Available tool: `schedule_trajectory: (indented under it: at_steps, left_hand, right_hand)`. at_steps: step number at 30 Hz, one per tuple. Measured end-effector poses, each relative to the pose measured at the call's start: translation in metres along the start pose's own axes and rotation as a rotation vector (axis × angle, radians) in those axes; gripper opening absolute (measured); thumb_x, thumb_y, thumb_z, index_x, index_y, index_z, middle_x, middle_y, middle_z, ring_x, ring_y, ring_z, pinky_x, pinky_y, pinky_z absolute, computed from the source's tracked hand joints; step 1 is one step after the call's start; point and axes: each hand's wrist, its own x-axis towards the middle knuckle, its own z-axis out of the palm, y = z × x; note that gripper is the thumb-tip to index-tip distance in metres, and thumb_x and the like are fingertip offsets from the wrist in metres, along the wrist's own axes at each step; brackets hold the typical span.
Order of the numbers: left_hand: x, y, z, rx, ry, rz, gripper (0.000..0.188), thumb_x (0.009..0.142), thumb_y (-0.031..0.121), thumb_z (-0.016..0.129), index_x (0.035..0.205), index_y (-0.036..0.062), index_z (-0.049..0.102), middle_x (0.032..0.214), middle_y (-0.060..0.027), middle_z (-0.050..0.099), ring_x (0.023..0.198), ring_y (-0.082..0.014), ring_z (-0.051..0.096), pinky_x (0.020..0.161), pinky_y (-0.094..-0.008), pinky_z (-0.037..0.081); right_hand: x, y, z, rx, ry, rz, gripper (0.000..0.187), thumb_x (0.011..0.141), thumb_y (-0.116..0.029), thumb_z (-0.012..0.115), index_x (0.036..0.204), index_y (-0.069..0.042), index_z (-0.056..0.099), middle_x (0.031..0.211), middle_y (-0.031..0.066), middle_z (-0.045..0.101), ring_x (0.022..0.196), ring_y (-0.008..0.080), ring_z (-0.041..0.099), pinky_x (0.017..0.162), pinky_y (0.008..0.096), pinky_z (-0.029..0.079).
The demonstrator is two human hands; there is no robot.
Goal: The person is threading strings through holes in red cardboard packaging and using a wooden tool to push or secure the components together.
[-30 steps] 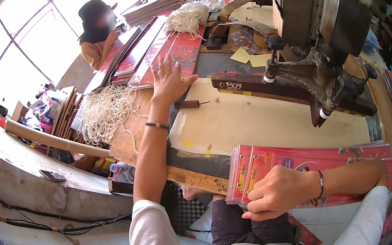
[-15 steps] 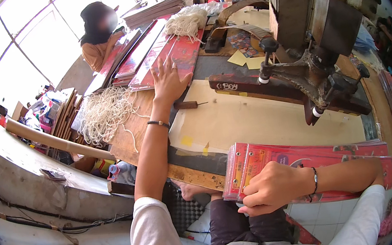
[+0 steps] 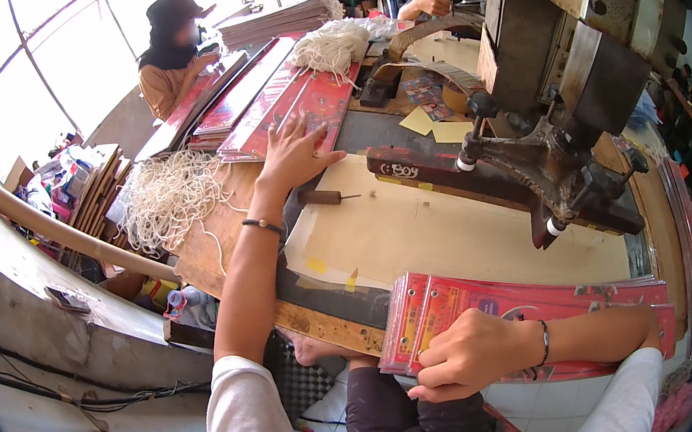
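My left hand [image 3: 297, 157] reaches forward, fingers spread and slightly bent, over the near end of a pile of red printed sheets [image 3: 306, 104]; I cannot tell how firmly it touches them. Close to its wrist lies an awl-like tool [image 3: 322, 196] with a wooden handle and thin metal shaft. A second stack of glossy red printed sheets [image 3: 435, 309], with metal eyelets at its left end, lies along the table's near edge. My right hand [image 3: 462, 355] is closed at this stack's near edge, its forearm lying across the sheets. The fingers' undersides are hidden.
A machine's dark metal arm [image 3: 545, 148] stands over a cream board [image 3: 451, 229]. White cord [image 3: 171, 198] lies heaped at the left, with another bundle [image 3: 331, 45] on the far pile. Two yellow papers [image 3: 439, 128] lie beyond the board. Two people sit across the table.
The whole view has shifted slightly. My left hand's fingers look a little more bent; my right hand keeps its place on the near stack. The person at the far right is now more upright.
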Motion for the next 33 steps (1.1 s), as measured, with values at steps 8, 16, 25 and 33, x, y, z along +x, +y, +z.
schedule_trajectory:
  at_steps: [8, 16, 25, 33]
  left_hand:
    - [0.007, -0.002, -0.005, -0.155, 0.124, -0.026, 0.082, 0.089, 0.065, 0.053, 0.150, 0.0132, 0.039, 0.145, -0.0245, 0.047, 0.142, -0.0361, 0.037, 0.117, -0.0581, 0.017]
    - [0.007, 0.001, 0.006, 0.005, -0.012, 0.041, 0.088, 0.085, 0.072, 0.053, 0.150, 0.0140, 0.040, 0.155, -0.0255, 0.033, 0.146, -0.0429, 0.025, 0.117, -0.0615, 0.012]
    - [0.007, 0.009, 0.003, -0.018, -0.139, 0.072, 0.096, 0.085, 0.077, 0.048, 0.151, 0.0083, 0.038, 0.160, -0.0228, 0.021, 0.152, -0.0367, 0.004, 0.121, -0.0536, 0.006]
    - [0.010, 0.012, -0.006, -0.272, -0.180, 0.042, 0.092, 0.089, 0.072, 0.047, 0.154, 0.0094, 0.030, 0.158, -0.0261, 0.024, 0.150, -0.0353, 0.019, 0.121, -0.0537, 0.009]
  right_hand:
    - [0.001, -0.002, -0.004, -0.034, -0.028, 0.022, 0.037, 0.092, -0.027, 0.063, 0.061, -0.012, 0.051, 0.054, 0.0017, 0.048, 0.046, 0.0199, 0.054, 0.040, 0.0331, 0.044]
    - [-0.001, -0.002, -0.002, 0.001, -0.033, 0.051, 0.038, 0.093, -0.027, 0.062, 0.062, -0.010, 0.050, 0.056, 0.0027, 0.050, 0.048, 0.0213, 0.055, 0.042, 0.0353, 0.044]
    - [-0.003, -0.005, -0.003, 0.015, -0.009, 0.034, 0.035, 0.095, -0.028, 0.060, 0.066, -0.008, 0.055, 0.062, 0.0032, 0.053, 0.054, 0.0228, 0.060, 0.046, 0.0357, 0.047]
    - [-0.004, -0.004, -0.004, -0.027, -0.049, 0.044, 0.035, 0.095, -0.029, 0.059, 0.067, -0.008, 0.057, 0.063, 0.0024, 0.055, 0.057, 0.0220, 0.063, 0.048, 0.0352, 0.049]
